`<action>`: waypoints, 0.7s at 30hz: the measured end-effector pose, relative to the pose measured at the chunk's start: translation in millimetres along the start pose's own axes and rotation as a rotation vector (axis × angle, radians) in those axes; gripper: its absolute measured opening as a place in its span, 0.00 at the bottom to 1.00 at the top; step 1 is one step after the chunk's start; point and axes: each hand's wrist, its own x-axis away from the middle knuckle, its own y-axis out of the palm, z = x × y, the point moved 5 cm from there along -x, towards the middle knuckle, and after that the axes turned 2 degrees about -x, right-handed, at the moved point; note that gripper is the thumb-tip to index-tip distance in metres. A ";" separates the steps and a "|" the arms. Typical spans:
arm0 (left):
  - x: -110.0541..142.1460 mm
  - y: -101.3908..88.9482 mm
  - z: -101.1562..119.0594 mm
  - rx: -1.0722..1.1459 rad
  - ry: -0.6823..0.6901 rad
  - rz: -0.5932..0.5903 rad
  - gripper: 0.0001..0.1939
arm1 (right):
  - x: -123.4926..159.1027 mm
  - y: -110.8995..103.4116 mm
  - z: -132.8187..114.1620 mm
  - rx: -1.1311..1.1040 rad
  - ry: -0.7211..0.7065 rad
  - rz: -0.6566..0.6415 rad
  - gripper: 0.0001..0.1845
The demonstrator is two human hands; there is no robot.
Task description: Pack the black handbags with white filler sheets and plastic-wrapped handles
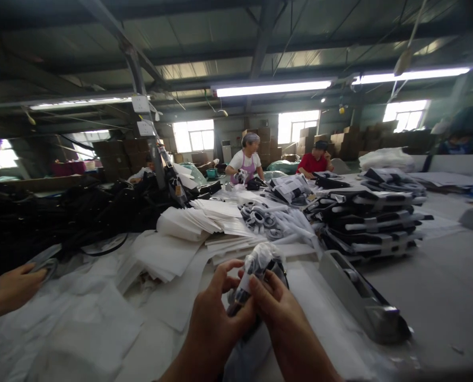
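A dark, strap-like bundle [263, 259] partly covered in white, crinkled wrapping is between my two hands, just above the table in front of me. My left hand [220, 305] has its thumb and fingers curled around the near left side. From the right, my right hand [278, 302] pinches the white band around it with thumb and fingers. The fingers hide much of the bundle, so its exact kind is unclear. Below it lies whitish sheet material, and a grey tape dispenser [364, 297] stands to the right of my right hand.
Stacked white sheets [189, 223], grey rolled strips [260, 215] and a pile of black folded items [371, 223] lie beyond. Black goods [81, 212] heap up at left. Another person's hand [14, 289] holds something thin there. Two co-workers [246, 159] sit across the table.
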 end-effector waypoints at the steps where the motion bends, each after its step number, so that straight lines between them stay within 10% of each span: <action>1: -0.6 -0.9 -0.8 0.005 0.005 -0.001 0.23 | -0.2 2.8 -1.2 0.025 -0.009 0.002 0.28; 7: 3.3 -18.9 -24.9 0.246 0.064 -0.073 0.27 | -7.4 -0.9 -9.1 0.176 -0.012 -0.059 0.25; 11: 34.7 -32.3 -79.0 0.281 -0.057 0.027 0.27 | -10.2 -47.3 -7.4 0.400 -0.082 0.027 0.28; 16: 93.7 3.0 -146.5 0.305 -0.172 -0.044 0.44 | -0.4 -133.6 40.8 0.957 -0.068 0.286 0.34; 21: 105.3 47.5 -167.8 0.258 -0.254 0.069 0.40 | -8.7 -162.1 99.1 1.025 -0.208 0.304 0.44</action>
